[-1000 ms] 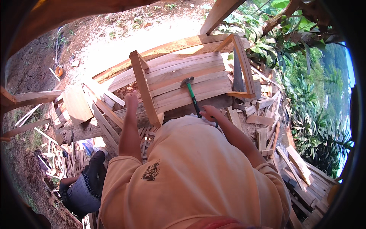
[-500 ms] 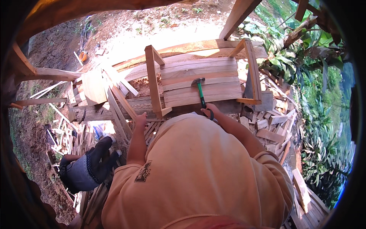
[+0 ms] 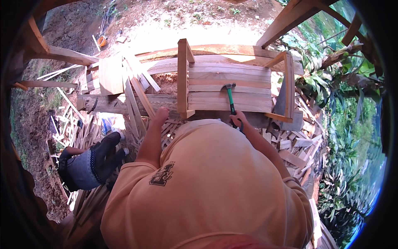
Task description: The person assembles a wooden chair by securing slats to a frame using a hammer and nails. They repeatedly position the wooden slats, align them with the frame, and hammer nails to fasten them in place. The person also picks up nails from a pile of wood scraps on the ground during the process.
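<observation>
A claw hammer (image 3: 230, 98) with a green and black handle lies over the slatted wooden panel (image 3: 207, 101), its metal head on the boards. My right hand (image 3: 238, 118) is closed round the lower end of its handle, at the panel's near edge. My left hand (image 3: 161, 115) is closed like a fist, left of the upright wooden leg frame (image 3: 182, 79); whatever it may hold is too small to make out. Another leg frame (image 3: 288, 85) stands at the panel's right end. The slats lie side by side between the two frames.
A thick beam (image 3: 137, 103) runs beneath the work, with slanting planks (image 3: 139, 93) by my left hand. Wood offcuts (image 3: 302, 143) are heaped at the right. A bent-over person (image 3: 89, 166) is at lower left. An orange bucket (image 3: 102, 40) lies at the far left.
The whole view has shifted, so the bench appears further right. My left hand has risen slightly beside the leg frame. The hammer and my right hand keep their place on the panel.
</observation>
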{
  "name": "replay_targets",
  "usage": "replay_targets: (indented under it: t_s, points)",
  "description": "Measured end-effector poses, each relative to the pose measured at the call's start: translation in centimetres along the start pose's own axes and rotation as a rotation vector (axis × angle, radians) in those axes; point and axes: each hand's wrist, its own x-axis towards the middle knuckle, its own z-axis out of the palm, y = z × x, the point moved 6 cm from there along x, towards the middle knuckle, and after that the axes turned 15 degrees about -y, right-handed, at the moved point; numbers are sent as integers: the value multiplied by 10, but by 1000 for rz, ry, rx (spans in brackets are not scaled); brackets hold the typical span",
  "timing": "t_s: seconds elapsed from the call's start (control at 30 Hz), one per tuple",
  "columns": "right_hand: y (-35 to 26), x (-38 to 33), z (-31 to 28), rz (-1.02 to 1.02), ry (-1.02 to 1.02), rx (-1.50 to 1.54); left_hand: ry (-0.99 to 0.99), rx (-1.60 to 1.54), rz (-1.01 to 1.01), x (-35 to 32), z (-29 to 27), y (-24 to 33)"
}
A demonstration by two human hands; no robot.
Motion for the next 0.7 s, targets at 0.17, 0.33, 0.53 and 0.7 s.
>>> replay_targets:
  t_s: [0.17, 0.33, 0.53, 0.7]
  points:
    - [-45, -46, -15, -11, 442, -552, -104, -219, -80, 10, 31, 35]
    - [-114, -52, -17, -155, 533, -643, -182, -296, -30, 9, 35, 30]
    - [-160, -7, -18, -205, 449, -769, -186, -85, -69, 1, 25, 7]
    - [-146, 30, -9, -180, 362, -831, -172, 277, 21, -14, -6, -65]
